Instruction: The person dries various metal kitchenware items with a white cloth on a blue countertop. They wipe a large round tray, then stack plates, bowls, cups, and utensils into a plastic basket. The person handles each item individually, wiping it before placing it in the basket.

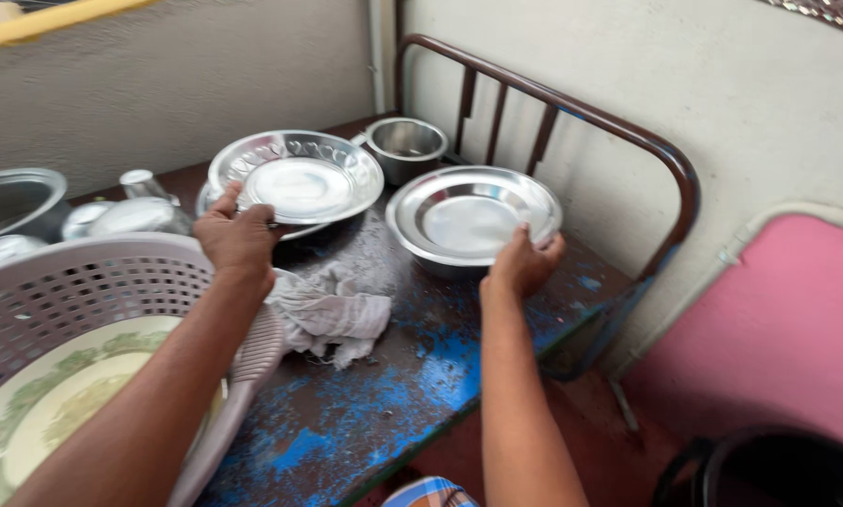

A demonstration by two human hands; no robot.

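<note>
At the far left a grey perforated plastic basket [111, 282] holds a cream plate with a green leaf border [55, 413], and beyond it stand an upturned steel tumbler [138, 182] and other steel ware too blurred to sort out. The left hand [238, 235] is closed on the near rim of an embossed steel plate [294, 176], thumb over the edge, holding it tilted so that its hollow face turns up and towards the camera; being round it has no long axis, and its far edge seems to rest on another plate underneath. Held by one edge only, it could swing or slide out of the pinch and clatter onto the ware below if the metal is wet. A crumpled grey cloth [332, 314] lies between the two forearms on the worn blue tabletop [421, 385]. Behind sits a small steel bowl [405, 145], mouth up. The right hand [523, 263] pinches the near rim of a plain steel plate [473, 218], which lies nearly level, face up, close to the tabletop's right edge by the brown metal rail [572, 111]; a careless pull could carry it over that edge. A pink panel [778, 319] leans at the far right.
</note>
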